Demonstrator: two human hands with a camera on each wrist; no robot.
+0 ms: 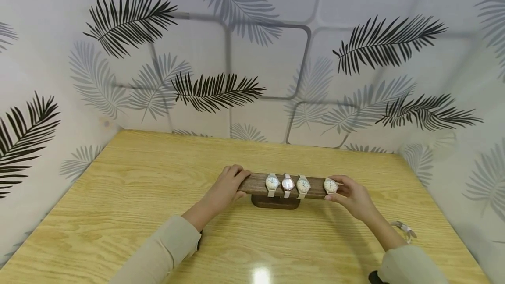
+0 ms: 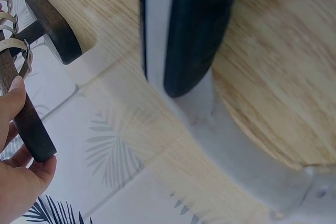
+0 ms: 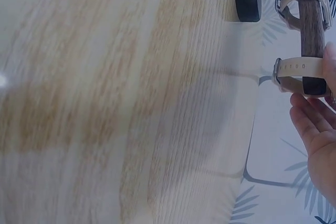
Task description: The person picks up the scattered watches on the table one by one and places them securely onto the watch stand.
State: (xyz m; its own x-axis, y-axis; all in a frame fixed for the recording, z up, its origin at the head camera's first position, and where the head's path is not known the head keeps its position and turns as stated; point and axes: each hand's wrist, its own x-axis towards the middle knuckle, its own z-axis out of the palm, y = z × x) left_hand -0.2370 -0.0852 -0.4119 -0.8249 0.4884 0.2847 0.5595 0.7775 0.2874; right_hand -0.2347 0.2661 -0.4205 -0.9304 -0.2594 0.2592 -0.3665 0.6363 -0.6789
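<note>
A dark brown wooden watch stand point(image 1: 258, 183) has a horizontal bar on a rounded base point(image 1: 275, 203). Several wristwatches with pale straps are looped round the bar; three sit near its middle, among them one with a shiny face point(image 1: 288, 183). My left hand point(image 1: 225, 189) grips the bar's left end, thumb in front and fingers behind, as the left wrist view also shows. At the bar's right end, my right hand point(image 1: 355, 198) pinches a wristwatch point(image 1: 330, 186) between thumb and fingers. Its buckled strap point(image 3: 299, 67) circles the bar in the right wrist view.
Another wristwatch point(image 1: 405, 231) lies on the wooden table point(image 1: 130, 196) to the right, beside my right forearm. Behind the table rises a wall point(image 1: 260, 65) with a leaf pattern. A bright light reflection shows at the table's front.
</note>
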